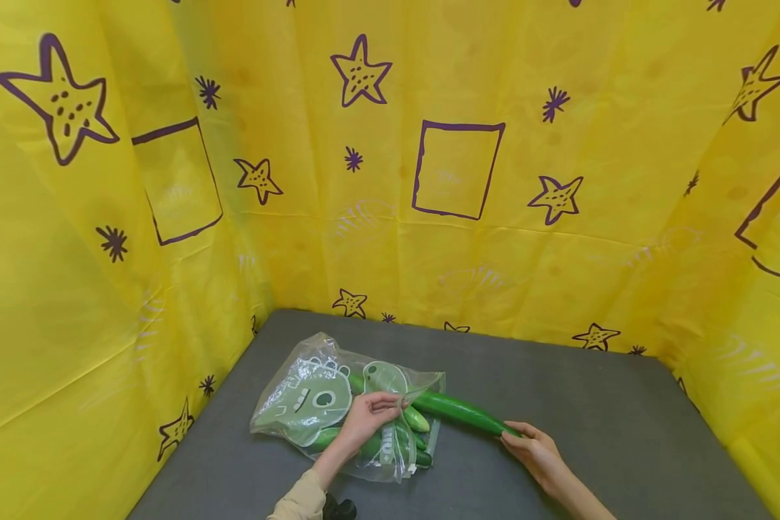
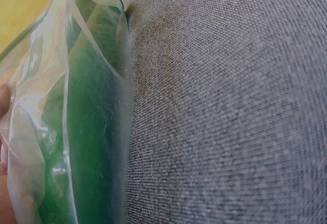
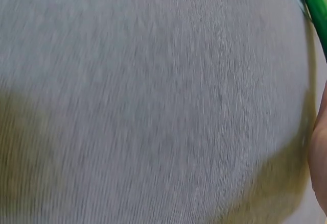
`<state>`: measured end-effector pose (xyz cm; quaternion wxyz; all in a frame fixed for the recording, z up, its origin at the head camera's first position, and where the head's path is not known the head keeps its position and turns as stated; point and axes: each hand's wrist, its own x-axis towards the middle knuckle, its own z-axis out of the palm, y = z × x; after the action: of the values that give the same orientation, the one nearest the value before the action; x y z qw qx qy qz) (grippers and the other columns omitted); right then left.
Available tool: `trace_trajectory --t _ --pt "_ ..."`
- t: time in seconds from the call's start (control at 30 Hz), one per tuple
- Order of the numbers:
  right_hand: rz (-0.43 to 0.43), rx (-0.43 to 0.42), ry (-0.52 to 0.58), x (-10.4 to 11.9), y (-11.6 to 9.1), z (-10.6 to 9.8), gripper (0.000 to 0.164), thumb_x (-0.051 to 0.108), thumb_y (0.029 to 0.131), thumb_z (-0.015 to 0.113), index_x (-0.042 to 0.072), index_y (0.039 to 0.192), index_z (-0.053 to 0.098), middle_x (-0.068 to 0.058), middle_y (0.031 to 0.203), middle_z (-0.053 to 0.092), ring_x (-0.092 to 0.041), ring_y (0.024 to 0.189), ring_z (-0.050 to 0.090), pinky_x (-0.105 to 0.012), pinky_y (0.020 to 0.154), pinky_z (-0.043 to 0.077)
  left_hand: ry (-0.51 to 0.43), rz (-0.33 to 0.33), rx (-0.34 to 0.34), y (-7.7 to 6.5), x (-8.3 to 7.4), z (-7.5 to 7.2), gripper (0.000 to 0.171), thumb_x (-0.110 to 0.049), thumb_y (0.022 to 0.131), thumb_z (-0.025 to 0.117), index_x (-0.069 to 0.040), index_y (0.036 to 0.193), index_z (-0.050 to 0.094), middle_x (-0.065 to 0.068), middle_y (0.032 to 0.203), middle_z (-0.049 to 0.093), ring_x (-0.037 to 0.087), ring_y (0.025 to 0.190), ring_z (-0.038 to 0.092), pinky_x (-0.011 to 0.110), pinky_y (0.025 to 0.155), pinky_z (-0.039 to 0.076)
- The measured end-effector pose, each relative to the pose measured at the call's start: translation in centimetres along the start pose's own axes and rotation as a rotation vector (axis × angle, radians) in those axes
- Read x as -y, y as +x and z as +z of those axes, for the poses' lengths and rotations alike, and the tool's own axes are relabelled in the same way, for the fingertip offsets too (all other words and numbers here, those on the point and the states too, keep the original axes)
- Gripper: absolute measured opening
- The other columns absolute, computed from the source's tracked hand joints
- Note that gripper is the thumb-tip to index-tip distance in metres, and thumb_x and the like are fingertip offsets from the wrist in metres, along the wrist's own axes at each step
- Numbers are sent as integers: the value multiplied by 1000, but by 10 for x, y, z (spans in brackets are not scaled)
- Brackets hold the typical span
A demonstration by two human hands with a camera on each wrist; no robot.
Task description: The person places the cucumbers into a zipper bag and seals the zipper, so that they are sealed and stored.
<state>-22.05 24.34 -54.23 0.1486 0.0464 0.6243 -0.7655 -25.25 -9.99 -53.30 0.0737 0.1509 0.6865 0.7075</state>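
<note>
A clear plastic bag [image 1: 286,422] printed with pale green cartoon figures lies on the grey surface, with several green cucumbers [image 2: 92,132] inside. My left hand [image 1: 367,419] pinches the bag's edge near its opening, on the right side. One long cucumber [image 1: 461,410] sticks out of that opening to the right. Its far end is pinched between the thumb and fingers of my right hand [image 1: 538,451]; the other end is inside the bag. In the right wrist view, only a bit of the right hand [image 3: 319,157] and the green cucumber [image 3: 318,15] show at the right edge.
A grey fabric-covered table [image 1: 611,426] carries the bag. Yellow curtains [image 1: 390,253] with purple stars and squares stand along its back and sides. A small black object [image 1: 339,508] sits at the bottom edge beside the left sleeve.
</note>
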Motion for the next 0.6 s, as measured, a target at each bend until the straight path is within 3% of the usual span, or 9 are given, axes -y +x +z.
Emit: trace_trajectory --t 0.47,0.6 --pt "-39 -54 19 -6 22 47 25 0 86 63 -2 111 63 -1 96 66 -8 90 66 -20 85 54 13 1 -21 0 1 -1 33 -3 87 64 13 115 58 31 113 63 2 90 68 16 82 54" --pt "-51 -91 -10 -7 30 63 33 1 85 66 -9 116 60 -2 96 67 -8 88 66 -20 81 54 11 -10 -23 0 0 0 33 -3 87 65 13 116 59 30 113 63 6 91 69 17 82 54"
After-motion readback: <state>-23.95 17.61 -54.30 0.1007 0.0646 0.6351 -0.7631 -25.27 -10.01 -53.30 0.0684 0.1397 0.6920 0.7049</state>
